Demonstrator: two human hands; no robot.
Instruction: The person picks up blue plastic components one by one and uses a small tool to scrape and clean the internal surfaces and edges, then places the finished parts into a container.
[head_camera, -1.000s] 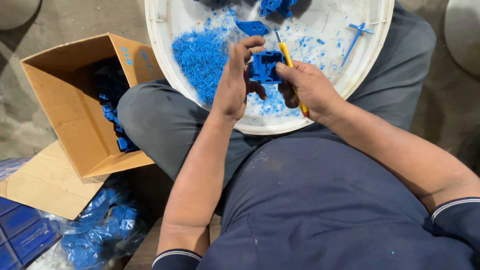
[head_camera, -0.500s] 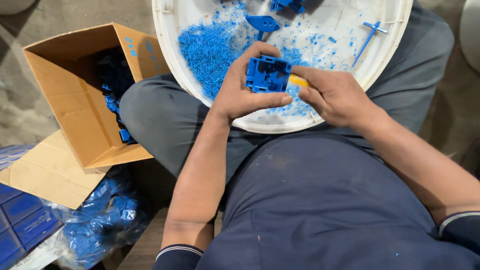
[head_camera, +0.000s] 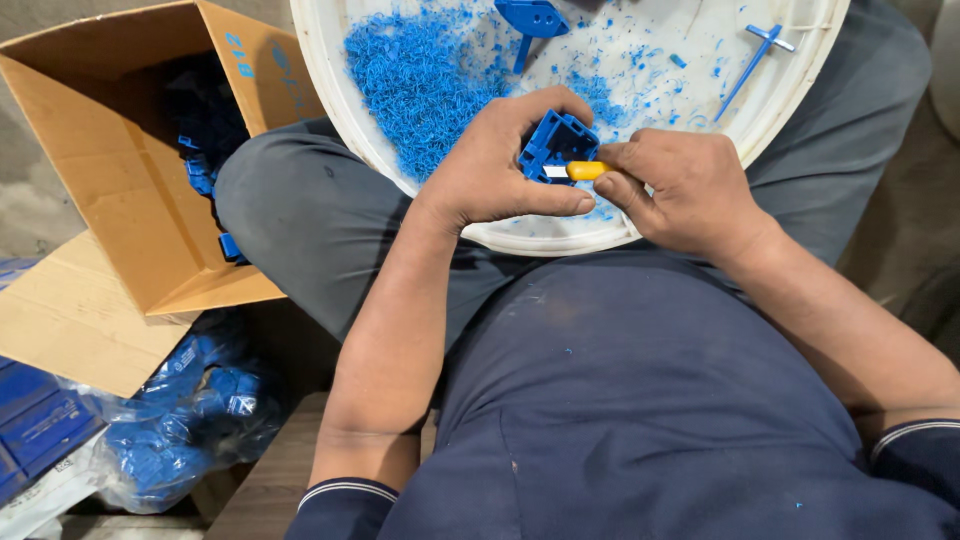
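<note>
Both hands busy over the white basin (head_camera: 330, 90) — blue part being trimmed.
Left hand (head_camera: 500, 165) gripped the blue plastic part (head_camera: 556, 145) above the basin rim; right hand (head_camera: 685, 190) clenched a yellow-handled knife (head_camera: 580, 171), blade touching the part — blue shavings (head_camera: 425, 75) heaped inside.

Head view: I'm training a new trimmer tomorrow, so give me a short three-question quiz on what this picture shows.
1. True or false: the left hand holds the blue plastic part.
2. What does the right hand hold against that part?
A. a yellow-handled knife
B. a pair of pliers
C. a brush
3. Where does the heap of blue shavings lie?

Key:
1. True.
2. A; its blade touches the part.
3. In the white tub on the person's lap, beside the open cardboard box.
</note>
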